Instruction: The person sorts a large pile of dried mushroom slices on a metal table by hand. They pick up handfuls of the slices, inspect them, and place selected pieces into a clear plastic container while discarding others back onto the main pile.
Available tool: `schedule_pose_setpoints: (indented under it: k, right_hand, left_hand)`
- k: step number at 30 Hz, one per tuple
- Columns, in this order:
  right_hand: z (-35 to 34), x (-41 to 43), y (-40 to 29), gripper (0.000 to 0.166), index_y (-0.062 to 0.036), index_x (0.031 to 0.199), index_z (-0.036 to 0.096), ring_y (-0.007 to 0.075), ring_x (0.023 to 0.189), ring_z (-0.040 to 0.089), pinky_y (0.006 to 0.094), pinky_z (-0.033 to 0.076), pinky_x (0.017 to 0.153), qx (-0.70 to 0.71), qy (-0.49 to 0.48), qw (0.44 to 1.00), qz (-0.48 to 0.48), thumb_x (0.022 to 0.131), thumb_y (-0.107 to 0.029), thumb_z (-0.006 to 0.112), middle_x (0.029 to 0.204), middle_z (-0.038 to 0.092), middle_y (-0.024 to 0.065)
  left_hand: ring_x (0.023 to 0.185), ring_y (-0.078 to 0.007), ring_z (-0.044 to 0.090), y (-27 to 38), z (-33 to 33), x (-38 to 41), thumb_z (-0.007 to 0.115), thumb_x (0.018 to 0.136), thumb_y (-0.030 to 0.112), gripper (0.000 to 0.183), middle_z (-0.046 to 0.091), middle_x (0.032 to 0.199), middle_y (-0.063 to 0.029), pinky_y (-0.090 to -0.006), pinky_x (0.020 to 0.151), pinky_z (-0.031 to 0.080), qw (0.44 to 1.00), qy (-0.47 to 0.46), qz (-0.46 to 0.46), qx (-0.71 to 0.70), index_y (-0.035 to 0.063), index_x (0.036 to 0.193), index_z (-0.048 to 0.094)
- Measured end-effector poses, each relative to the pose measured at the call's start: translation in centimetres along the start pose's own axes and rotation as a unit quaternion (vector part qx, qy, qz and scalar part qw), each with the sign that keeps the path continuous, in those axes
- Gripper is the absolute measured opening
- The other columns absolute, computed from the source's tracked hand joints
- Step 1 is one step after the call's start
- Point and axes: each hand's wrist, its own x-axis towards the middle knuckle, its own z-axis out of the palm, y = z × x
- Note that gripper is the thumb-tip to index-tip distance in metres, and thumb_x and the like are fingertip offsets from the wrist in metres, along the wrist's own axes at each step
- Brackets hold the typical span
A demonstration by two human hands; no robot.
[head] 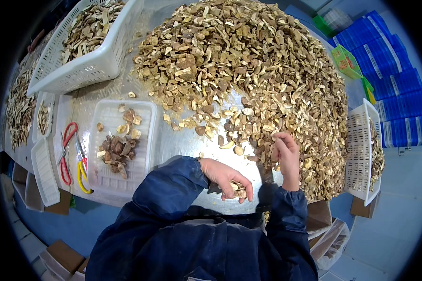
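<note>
My left hand (228, 177) is curled around several pale dried mushroom pieces (238, 189), low over the metal table (183, 144) near its front edge. My right hand (286, 151) is raised at the near side of a large heap of dried mushroom pieces (253, 52), thumb and forefinger pinched together; whether a piece sits between them cannot be made out. Loose pieces lie on the metal between the heap and my hands. To the left, a shallow white plastic tray (151, 140) holds a small pile of darker brown pieces (117, 152) and a few lighter ones.
Red-handled scissors (66, 154) and another pair with yellow and red handles (81, 168) lie left of the tray. A white perforated basket (81, 75) of slices stands back left, another basket (360, 151) at the right. Blue stacked packs (379, 52) stand beyond; lined boxes (320, 216) sit below the table.
</note>
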Motion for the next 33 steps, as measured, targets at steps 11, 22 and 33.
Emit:
schedule_pose_setpoints:
  k: [11,22,33]
  right_hand:
    - [7.5,-1.7,0.5,0.018,-0.0050,0.087,0.065,0.0354,0.070,0.062,0.0420,0.048,0.060,-0.506,-0.042,0.846,-0.162,0.080,-0.022,0.062,0.076,0.064,0.0172]
    - [3.1,1.4,-2.7,0.009,-0.0050,0.084,0.063,0.0053,0.053,0.047,0.0192,0.033,0.045,0.130,-0.111,0.985,0.009,0.083,-0.013,0.066,0.065,0.055,-0.0044]
    - [8.2,3.7,0.3,0.017,-0.0047,0.095,0.067,0.0203,0.061,0.059,0.0319,0.045,0.057,-0.531,-0.062,0.793,-0.291,0.082,-0.015,0.064,0.067,0.059,0.0097]
  left_hand:
    - [0.088,-0.0104,0.054,0.1,-0.4,-0.1,0.075,0.077,0.030,0.065,0.056,0.108,-0.0060,-0.0258,0.070,0.053,1.000,-0.012,0.011,-0.020,0.0010,0.128,0.047]
    - [0.082,-0.0088,0.054,0.4,-0.1,-0.2,0.073,0.078,0.022,0.061,0.056,0.108,-0.0049,-0.0244,0.068,0.052,1.000,0.009,0.008,-0.023,0.0031,0.129,0.046]
    - [0.083,-0.0090,0.054,0.4,-0.2,-0.6,0.071,0.078,0.018,0.059,0.056,0.110,-0.0056,-0.0256,0.070,0.052,0.999,0.025,0.017,-0.026,0.0031,0.130,0.046]
